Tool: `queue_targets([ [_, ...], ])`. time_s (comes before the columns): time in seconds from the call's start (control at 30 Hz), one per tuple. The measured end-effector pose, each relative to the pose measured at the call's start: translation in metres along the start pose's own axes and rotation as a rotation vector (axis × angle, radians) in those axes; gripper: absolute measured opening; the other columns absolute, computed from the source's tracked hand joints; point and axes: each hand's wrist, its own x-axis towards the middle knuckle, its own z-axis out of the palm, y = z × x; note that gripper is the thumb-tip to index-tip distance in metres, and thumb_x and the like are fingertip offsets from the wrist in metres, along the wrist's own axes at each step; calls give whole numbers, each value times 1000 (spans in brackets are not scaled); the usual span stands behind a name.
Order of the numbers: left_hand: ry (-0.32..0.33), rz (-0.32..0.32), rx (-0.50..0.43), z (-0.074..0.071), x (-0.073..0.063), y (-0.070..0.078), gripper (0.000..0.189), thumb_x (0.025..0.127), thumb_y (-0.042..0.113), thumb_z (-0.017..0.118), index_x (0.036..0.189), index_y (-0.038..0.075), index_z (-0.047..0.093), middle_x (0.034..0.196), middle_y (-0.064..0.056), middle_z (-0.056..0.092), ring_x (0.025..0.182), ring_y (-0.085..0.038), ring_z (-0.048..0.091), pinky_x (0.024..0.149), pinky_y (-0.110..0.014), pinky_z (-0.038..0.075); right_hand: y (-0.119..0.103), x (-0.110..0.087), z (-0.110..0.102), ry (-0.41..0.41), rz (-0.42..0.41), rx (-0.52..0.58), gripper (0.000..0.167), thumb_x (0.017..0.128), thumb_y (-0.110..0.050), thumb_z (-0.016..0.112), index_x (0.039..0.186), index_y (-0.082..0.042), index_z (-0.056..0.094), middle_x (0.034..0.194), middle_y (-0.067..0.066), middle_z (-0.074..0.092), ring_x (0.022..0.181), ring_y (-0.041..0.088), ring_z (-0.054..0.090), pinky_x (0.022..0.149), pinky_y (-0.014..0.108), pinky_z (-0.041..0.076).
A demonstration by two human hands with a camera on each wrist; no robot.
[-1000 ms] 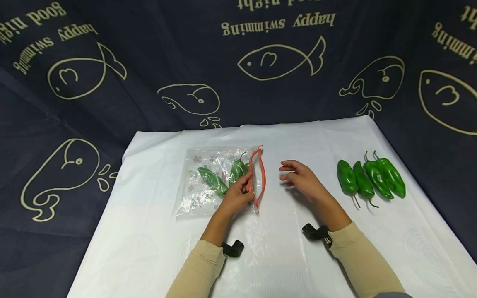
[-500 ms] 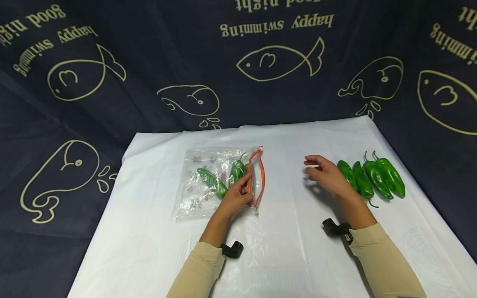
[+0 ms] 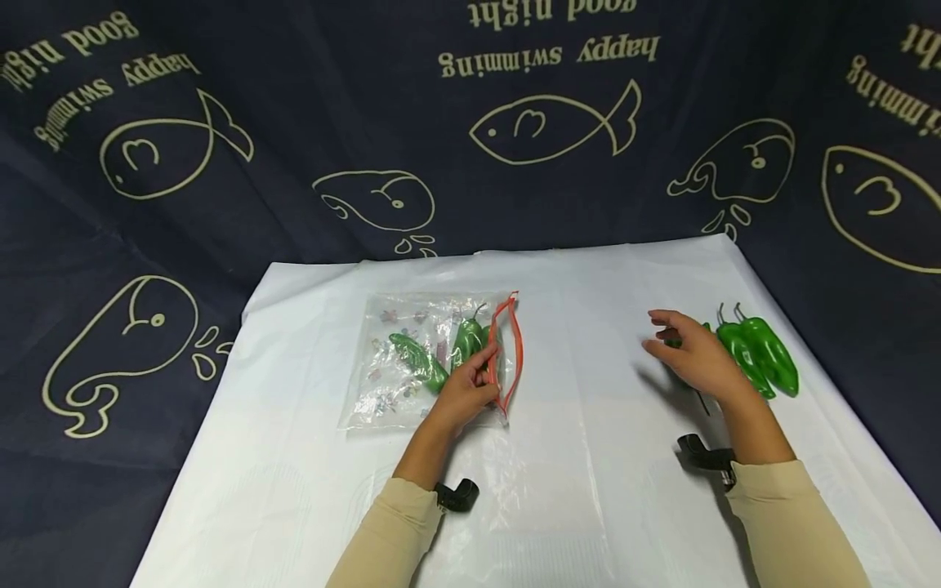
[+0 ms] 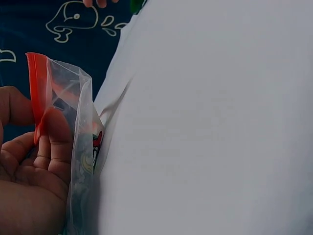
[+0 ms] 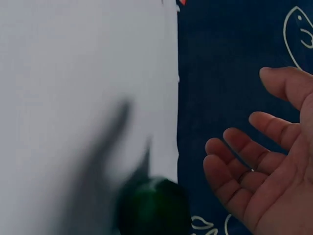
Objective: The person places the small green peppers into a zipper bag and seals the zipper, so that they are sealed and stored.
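A clear zip bag (image 3: 378,392) with a red-edged mouth lies on the table, its mouth gaping to the right. Several green peppers (image 3: 421,359) show through the plastic. My left hand (image 3: 463,394) pinches the near red strip between thumb and fingers, as the left wrist view shows on the red edge (image 4: 36,83). Over at the right, my right hand (image 3: 698,359) hovers above a row of loose green peppers (image 3: 770,355), fingers loosely bent and holding nothing. It hides most of the two leftmost ones. In the right wrist view, a pepper (image 5: 154,208) appears below the hand.
A white cover (image 3: 559,490) lies over the table. Behind and at the sides hangs a dark blue cloth (image 3: 551,204) with fish and whale drawings. A black wrist-camera mount (image 3: 457,496) sits on the left wrist, another mount (image 3: 704,453) on the right.
My right hand has moved right, from beside the bag's mouth to over the loose peppers. The left hand keeps its hold on the bag's red edge.
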Motion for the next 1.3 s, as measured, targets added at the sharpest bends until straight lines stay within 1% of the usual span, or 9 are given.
queue_targets([
  [0.03,-2,-1,-6,-1,2,-4,79,79,-16,53,154,0,32,76,-4,57,67,-9,50,58,-23,42,2,-1,-2,0,6,-16,65,99,-35,59,148,3,38,143,28,44,124,45,47,91,60,43],
  [0.17,-11,-4,0,-1,4,-7,80,79,-16,53,154,0,31,77,-4,56,67,-8,50,57,-22,42,8,-4,-10,1,15,-92,66,99,-33,60,148,5,37,139,30,44,119,47,49,87,61,45],
  [0.37,24,1,25,0,5,-13,81,77,-15,54,153,6,37,74,-2,55,64,-8,47,54,-19,39,15,-3,-18,-46,46,-153,73,95,-33,65,149,6,35,141,35,38,118,50,46,85,61,45],
  [0.53,28,10,29,0,4,-14,80,77,-13,55,153,5,37,72,-1,56,64,-7,48,54,-20,40,19,-1,-20,-86,60,-193,77,93,-32,68,149,8,32,139,38,37,117,53,46,84,63,44],
  [0.6,23,12,24,0,4,-14,81,77,-13,54,153,5,37,72,-1,56,64,-7,49,55,-20,41,21,0,-21,-96,64,-212,78,93,-32,68,148,9,32,139,39,36,117,55,45,86,65,43],
  [0.73,15,2,12,-1,4,-13,81,78,-14,55,154,5,35,73,-1,56,65,-7,50,56,-21,42,24,4,-20,-110,76,-243,78,92,-32,68,148,10,32,142,41,33,125,58,36,95,69,35],
  [0.8,11,-2,7,-1,4,-12,81,79,-14,55,155,5,33,74,-2,56,65,-8,50,56,-22,42,25,5,-18,-111,86,-250,78,92,-32,69,148,10,33,143,41,32,128,58,31,99,70,31],
  [0.9,9,-1,1,-2,3,-12,81,81,-15,55,155,5,31,75,-3,57,65,-8,50,56,-22,41,26,7,-17,-107,100,-250,78,92,-31,68,148,10,32,143,41,31,129,58,30,99,70,30],
  [1.3,27,15,11,-1,4,-14,80,78,-13,55,153,6,37,73,1,58,64,-7,50,54,-19,40,30,9,-14,-72,78,-278,74,91,-26,71,145,12,36,137,42,37,122,59,37,95,70,35],
])
